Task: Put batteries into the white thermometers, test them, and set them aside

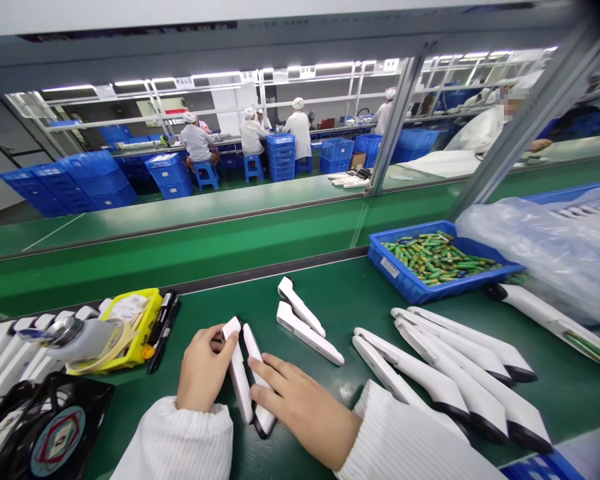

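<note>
Main risk, I'd guess: right white device [265, 415] skids on the smooth bench [350, 287], since only fingertips sit on it. A sideways push could knock it into left white device [241, 385] and scuff both. Both are left of bench centre, well short of the far edge. Left hand [204, 367]: nearly closed, thumb and fingers pinching its device's top end. Right hand [303, 402]: open, fingers loosely spread, tips on its device, no grip visible. Loose pair [307, 335] lies nearer the far edge.
</note>
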Demonstrator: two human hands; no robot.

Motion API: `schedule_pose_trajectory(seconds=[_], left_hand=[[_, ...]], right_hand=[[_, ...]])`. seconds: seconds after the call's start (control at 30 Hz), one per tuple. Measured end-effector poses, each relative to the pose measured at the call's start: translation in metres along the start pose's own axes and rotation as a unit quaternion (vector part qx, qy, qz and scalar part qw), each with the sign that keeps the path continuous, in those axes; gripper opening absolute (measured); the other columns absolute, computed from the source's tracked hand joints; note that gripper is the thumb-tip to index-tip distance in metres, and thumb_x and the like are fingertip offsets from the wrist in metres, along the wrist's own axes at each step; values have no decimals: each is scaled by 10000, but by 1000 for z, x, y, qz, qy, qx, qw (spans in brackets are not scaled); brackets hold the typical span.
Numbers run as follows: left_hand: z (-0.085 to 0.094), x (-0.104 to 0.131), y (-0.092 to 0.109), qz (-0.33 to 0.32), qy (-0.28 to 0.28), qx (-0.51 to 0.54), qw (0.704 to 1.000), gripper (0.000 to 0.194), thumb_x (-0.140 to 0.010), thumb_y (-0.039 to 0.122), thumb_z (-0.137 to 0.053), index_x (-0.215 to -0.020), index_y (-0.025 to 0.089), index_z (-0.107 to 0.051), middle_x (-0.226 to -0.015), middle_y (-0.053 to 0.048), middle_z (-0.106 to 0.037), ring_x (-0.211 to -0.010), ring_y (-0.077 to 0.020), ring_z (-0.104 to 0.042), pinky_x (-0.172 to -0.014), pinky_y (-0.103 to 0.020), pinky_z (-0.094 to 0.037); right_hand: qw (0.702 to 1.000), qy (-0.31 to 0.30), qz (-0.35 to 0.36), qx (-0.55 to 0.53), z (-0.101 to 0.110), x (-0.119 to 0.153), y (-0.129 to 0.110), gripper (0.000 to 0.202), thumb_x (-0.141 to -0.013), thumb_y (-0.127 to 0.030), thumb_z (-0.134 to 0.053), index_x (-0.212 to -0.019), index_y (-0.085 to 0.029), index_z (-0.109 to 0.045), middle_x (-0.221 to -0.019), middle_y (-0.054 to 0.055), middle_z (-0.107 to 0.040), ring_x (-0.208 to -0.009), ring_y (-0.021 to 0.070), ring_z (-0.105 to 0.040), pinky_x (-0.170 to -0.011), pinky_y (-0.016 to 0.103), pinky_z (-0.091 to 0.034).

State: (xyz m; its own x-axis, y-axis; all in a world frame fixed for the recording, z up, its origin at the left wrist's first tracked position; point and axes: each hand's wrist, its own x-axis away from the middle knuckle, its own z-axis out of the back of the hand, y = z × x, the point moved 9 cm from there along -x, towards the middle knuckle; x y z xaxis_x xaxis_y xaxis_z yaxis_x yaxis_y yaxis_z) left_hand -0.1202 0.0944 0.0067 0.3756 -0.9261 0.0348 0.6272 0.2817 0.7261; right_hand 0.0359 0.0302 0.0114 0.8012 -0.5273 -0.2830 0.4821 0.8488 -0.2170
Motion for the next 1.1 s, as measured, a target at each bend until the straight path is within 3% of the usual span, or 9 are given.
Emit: schedule_pose_trajectory(seconds=[0.2,0.33,0.5,0.63,0.7,0.8,0.9,1.0,1.1], left_hand=[[-1,-3,-3,15,-19,-24,999,493,-710,552,-504,-915,126,-644,-935,-100,-620,-689,-237,-626,-733,-372,-475],[-3,-2,-3,14,-26,-35,999,511,-731,561,-473,-906,112,-643,-1050,-117,-566,-584,-185,-618,-645,-339,-502],[3,3,4,-11,8,-89,996,515,-814,550,-384,-948,141,-667,-1068,-131,-550,-829,-294,-614,-762,-431,-469],[5,10,25,-96,44,-101,989,508,-884,453,-310,-1209,141,-543,-1181,-137,-530,-1129,-313,-483,-953,-454,-364],[1,15,37,-157,41,-76,984,461,-894,409,-335,-1262,181,-493,-1204,-105,-550,-1170,-273,-461,-1001,-437,-325],[-2,21,49,-219,28,0,975,409,-902,372,-377,-1269,224,-481,-1219,-86,-558,-1133,-239,-499,-970,-416,-368],[-1,23,52,-233,23,61,970,386,-909,354,-392,-1260,229,-493,-1240,-80,-538,-1127,-217,-506,-936,-367,-408],[-1,24,53,-235,17,76,969,374,-912,343,-397,-1251,227,-504,-1220,-72,-548,-1120,-202,-513,-935,-342,-415],[-7,24,53,-237,-10,67,969,388,-912,328,-401,-1282,235,-471,-1236,-66,-550,-1130,-188,-517,-971,-341,-399]], right_hand=[[997,82,3,-10,28,-2,3,285,-879,-51,-405,-1107,-175,-524,-1353,78,-451,-1201,229,-422,-982,385,-395],[950,193,-234,73,58,12,51,231,-835,-45,-442,-988,-140,-586,-1021,123,-591,-940,274,-520,-778,425,-444],[942,134,-281,123,47,16,64,297,-803,-37,-506,-1053,-160,-608,-897,101,-595,-805,250,-529,-680,375,-438],[954,113,-273,-49,28,16,66,443,-829,-40,-427,-1234,-192,-521,-879,84,-581,-758,216,-553,-660,335,-463],[921,142,-286,-222,23,19,72,426,-869,-99,-383,-1269,-212,-478,-945,83,-577,-791,205,-571,-638,311,-476],[805,167,-296,-486,10,18,76,324,-904,-273,-400,-1210,-218,-491,-929,61,-568,-682,161,-573,-505,246,-450],[732,180,-270,-598,8,13,71,331,-891,-385,-459,-1162,-201,-507,-909,50,-559,-610,125,-546,-484,225,-439],[745,196,-253,-585,12,12,67,325,-897,-389,-466,-1163,-208,-516,-961,61,-575,-657,138,-563,-516,236,-468],[803,205,-252,-500,17,14,68,313,-925,-312,-412,-1210,-229,-512,-1095,73,-578,-883,192,-594,-690,296,-524]])
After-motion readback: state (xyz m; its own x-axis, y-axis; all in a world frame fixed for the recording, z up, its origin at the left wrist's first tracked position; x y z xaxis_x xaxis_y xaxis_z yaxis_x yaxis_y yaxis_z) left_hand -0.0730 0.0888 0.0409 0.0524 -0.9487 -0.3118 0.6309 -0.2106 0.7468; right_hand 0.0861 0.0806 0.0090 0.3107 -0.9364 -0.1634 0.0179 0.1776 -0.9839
